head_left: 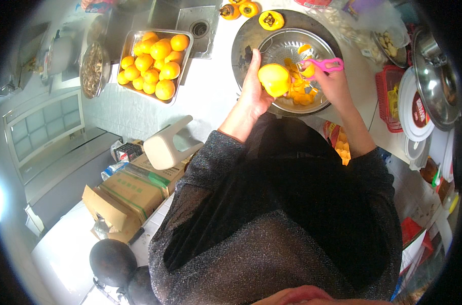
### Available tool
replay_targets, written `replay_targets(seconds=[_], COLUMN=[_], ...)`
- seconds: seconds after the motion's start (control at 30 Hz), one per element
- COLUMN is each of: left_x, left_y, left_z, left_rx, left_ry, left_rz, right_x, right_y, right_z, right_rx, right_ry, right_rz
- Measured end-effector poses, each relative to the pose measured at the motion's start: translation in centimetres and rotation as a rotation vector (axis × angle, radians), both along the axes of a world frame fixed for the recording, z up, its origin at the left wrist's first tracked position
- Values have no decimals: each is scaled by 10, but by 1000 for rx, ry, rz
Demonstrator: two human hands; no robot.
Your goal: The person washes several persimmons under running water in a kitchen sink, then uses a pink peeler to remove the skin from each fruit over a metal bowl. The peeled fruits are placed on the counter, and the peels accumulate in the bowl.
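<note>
My left hand holds a yellow-orange persimmon over the near left side of a steel basin; its visible surface looks smooth and peeled. In my right hand is a peeler with a pink handle, its head just right of the fruit. A piece of peel is at the peeler's head. Orange peels lie in the basin. That basin sits on a wide dark round pan or board. A persimmon with its calyx rests on the dark rim behind.
Several round orange fruits fill a steel tray beside the sink. More persimmons stand at the back. A red basket and pot lids are at right. A stool and cardboard boxes stand at lower left.
</note>
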State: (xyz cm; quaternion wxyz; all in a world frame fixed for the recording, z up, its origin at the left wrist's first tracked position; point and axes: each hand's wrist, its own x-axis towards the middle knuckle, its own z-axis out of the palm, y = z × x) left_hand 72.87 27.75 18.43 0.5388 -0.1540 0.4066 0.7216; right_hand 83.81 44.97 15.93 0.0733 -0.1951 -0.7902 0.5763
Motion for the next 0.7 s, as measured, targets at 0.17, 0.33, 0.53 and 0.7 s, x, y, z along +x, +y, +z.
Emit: replay_targets(seconds=[0.17, 0.33, 0.53, 0.7], left_x=[1, 3, 19, 23], left_y=[0, 1, 14, 13], left_z=[1, -9, -20, -20], left_rx=[-80, -118, -148, -197], left_ry=[160, 205, 415, 470], left_rz=[36, 34, 256, 301], right_x=[0, -3, -2, -1], right_y=[3, -26, -53, -48], right_z=[11, 16, 18, 12], right_rx=[333, -384, -277, -380], right_ry=[-87, 250, 286, 258], right_rz=[39, -10, -22, -33])
